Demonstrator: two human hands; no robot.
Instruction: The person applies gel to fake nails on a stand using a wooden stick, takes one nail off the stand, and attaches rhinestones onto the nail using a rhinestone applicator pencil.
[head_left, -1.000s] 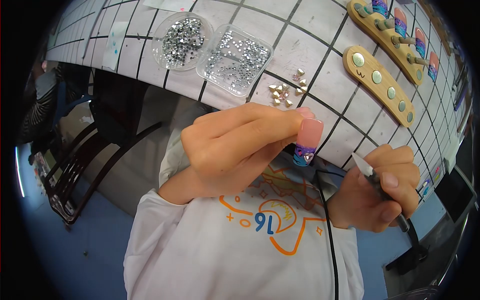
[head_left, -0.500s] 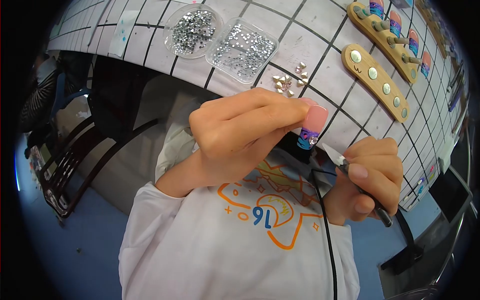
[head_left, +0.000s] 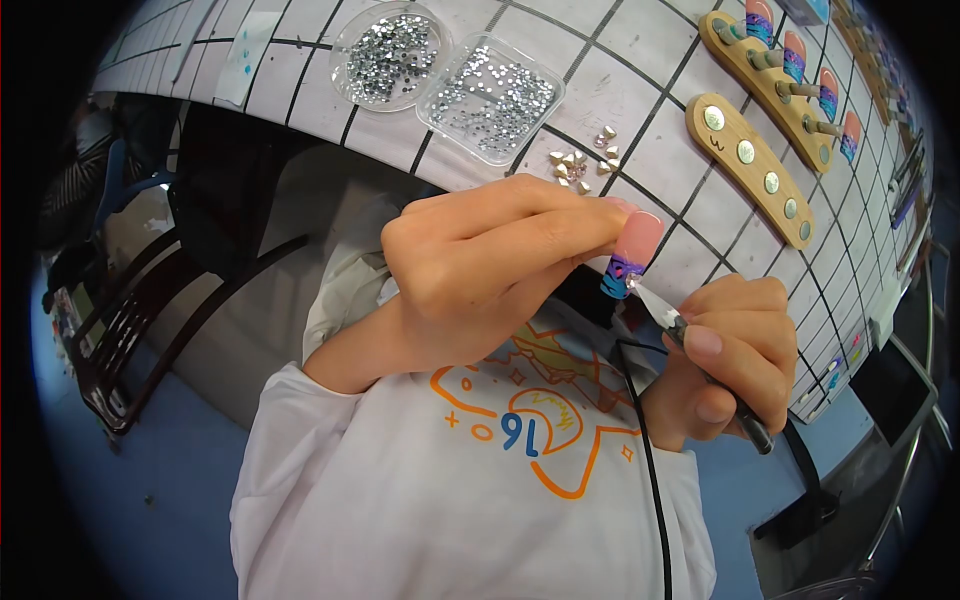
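My left hand (head_left: 490,260) pinches a false nail (head_left: 638,240) by one side, above my lap. The nail is pink, with a blue and purple patterned tip that carries a small shiny rhinestone (head_left: 633,281). My right hand (head_left: 745,350) is closed round a dark-handled tool (head_left: 735,400) with a pale, pointed tip. That tip meets the patterned end of the nail, beside the rhinestone; whether it presses on the stone cannot be made out. What backs the nail inside my left fingers is hidden.
On the checked tabletop (head_left: 640,50) are a round dish (head_left: 350,95) and a square box (head_left: 470,145) of rhinestones, and loose gems (head_left: 572,165). Two wooden holders (head_left: 765,205) lie at right; the farther one bears several false nails (head_left: 795,57). A black cable (head_left: 655,470) hangs over my shirt.
The tool's tip has moved left and up to the nail, closing the small gap between them. My left hand has hardly moved, and it keeps its pinch on the nail.
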